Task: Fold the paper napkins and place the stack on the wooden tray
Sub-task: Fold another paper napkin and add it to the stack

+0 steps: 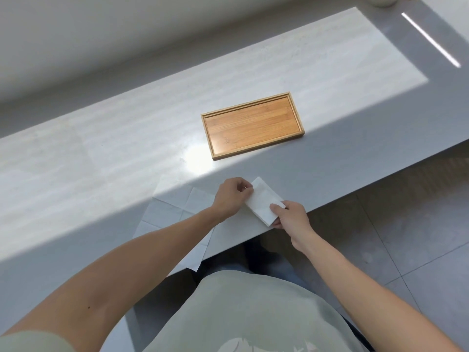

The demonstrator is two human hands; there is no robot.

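Observation:
A folded white paper napkin (262, 201) lies as a narrow rectangle near the counter's front edge. My left hand (232, 196) pinches its far left corner. My right hand (290, 216) grips its near right end between thumb and fingers. To the left, unfolded creased napkins (177, 207) lie flat under my left forearm, one hanging over the counter edge. The wooden tray (253, 125), rectangular with a raised rim, sits beyond my hands with nothing in it.
The pale grey counter (101, 148) runs left to right, its front edge close to my body. A bright patch of sunlight falls across it. Grey floor tiles (406, 237) show at the right. A pale round object (383, 0) stands at the far right end.

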